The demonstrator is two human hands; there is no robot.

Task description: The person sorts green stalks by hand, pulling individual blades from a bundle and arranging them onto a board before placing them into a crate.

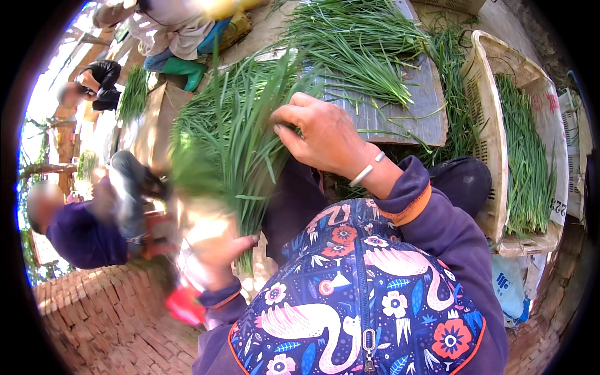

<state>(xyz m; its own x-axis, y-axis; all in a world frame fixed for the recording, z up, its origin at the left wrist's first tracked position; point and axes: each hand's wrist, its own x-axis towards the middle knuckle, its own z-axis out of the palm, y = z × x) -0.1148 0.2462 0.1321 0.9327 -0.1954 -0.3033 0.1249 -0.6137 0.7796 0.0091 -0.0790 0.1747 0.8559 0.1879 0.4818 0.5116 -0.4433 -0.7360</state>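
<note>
A bunch of long green chives (243, 154) rises from my left hand (211, 239), which grips it low near the stem ends. That hand is blurred and washed out by bright sun. With bent thumb and forefinger, my right hand (318, 129) pinches at the near edge of the bunch's blades; a silver open bangle (368, 169) circles its wrist. Behind the bunch lies a loose heap of chives (201, 101). To the right, more chives (361, 42) are spread over a grey-topped board (403, 119), cut ends towards me.
A pale plastic crate (485, 140) at the right holds neatly laid chives (527, 164). Loose greens (452, 89) lie between board and crate. My flamingo-print apron (393, 276) covers my lap. Several people sit or crouch at the left and top, one in green boots (185, 70). Brick paving (112, 309) lies below.
</note>
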